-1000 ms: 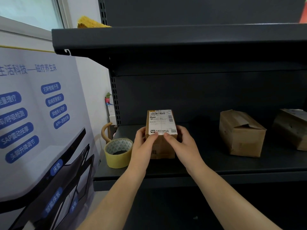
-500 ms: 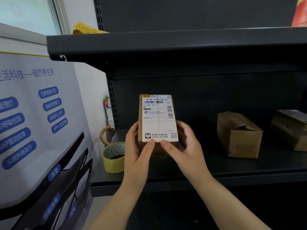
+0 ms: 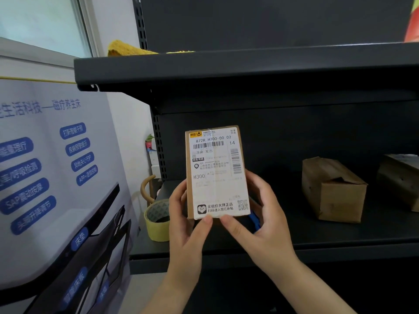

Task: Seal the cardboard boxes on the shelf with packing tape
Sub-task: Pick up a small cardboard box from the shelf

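A small cardboard box with a white shipping label on its facing side is held up above the dark shelf, tilted so the label faces me. My left hand grips its left side and bottom edge. My right hand grips its right side, thumb at the bottom edge. A yellowish roll of packing tape stands on the shelf's left end, partly behind my left hand. Two more brown boxes rest on the shelf: one at the right, another at the far right, cut off by the frame.
An upper shelf overhangs the work area, with a yellow cloth on it. A printed banner stands to the left. A bent hose or handle and small items sit behind the tape roll.
Both hands lifted the labelled box off the shelf and tipped it up, so its label now faces me. The view has shifted slightly.
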Tool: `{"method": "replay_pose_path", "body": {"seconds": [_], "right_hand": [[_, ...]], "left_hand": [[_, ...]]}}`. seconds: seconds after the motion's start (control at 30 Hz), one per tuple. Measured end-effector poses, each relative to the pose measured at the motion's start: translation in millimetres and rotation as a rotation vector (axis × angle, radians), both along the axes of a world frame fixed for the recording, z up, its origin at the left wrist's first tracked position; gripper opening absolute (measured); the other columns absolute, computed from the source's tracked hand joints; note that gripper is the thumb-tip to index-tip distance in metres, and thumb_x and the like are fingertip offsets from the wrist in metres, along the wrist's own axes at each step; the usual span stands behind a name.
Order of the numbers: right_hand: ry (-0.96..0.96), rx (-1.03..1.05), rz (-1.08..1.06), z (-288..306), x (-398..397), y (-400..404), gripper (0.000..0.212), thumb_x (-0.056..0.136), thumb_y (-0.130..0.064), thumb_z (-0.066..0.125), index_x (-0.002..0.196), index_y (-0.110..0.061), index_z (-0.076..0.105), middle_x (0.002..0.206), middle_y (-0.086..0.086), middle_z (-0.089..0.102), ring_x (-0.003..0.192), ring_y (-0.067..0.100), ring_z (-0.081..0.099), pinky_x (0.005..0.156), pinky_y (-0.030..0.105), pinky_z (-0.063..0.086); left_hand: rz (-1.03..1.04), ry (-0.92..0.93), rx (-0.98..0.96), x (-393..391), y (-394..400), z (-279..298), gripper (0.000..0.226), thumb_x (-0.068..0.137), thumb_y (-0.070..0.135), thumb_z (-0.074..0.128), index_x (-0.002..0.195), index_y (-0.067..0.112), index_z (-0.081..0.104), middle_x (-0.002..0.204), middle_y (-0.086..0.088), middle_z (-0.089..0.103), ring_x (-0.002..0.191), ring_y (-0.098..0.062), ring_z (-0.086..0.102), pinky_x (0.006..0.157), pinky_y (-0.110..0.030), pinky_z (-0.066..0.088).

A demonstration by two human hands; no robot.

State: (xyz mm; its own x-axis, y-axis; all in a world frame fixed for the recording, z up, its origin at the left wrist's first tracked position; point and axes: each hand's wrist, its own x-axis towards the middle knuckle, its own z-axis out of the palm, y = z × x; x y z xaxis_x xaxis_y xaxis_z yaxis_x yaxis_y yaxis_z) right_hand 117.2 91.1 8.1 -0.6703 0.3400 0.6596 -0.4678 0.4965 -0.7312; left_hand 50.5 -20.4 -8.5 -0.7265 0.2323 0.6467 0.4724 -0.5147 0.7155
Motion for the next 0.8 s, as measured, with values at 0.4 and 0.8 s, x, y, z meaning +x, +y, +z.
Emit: {"method": "replay_pose_path", "body": {"seconds": [0.4,0.8], "right_hand": [[0.151,0.465,-0.073,-7,-5,-10,0.046,0.081,-0.035,0.061,0.125,-0.028,0.048,0.141,-0.020,0.037,0.138,0.006,0.027,0.113,0.023,0.021],[0.292,0.542,-0.102,-13,-6,-9,0.035,0.084,-0.026,0.060,0.118,-0.019,0.056,0.134,-0.005,0.047,0.134,0.014,0.038,0.110,0.033,0.032]], "left_hand": [[-0.526,-0.778,0.372,-5,0,0,0.051,0.081,0.046,0.043,0.116,0.014,0.061,0.110,-0.017,0.069,0.100,-0.033,0.064,0.087,-0.049,0.047],[-0.452,-0.621,0.324,-11,-7,0,0.060,0.075,0.052,0.049,0.120,0.013,0.058,0.110,-0.014,0.068,0.093,-0.027,0.068,0.069,-0.038,0.057]]}}
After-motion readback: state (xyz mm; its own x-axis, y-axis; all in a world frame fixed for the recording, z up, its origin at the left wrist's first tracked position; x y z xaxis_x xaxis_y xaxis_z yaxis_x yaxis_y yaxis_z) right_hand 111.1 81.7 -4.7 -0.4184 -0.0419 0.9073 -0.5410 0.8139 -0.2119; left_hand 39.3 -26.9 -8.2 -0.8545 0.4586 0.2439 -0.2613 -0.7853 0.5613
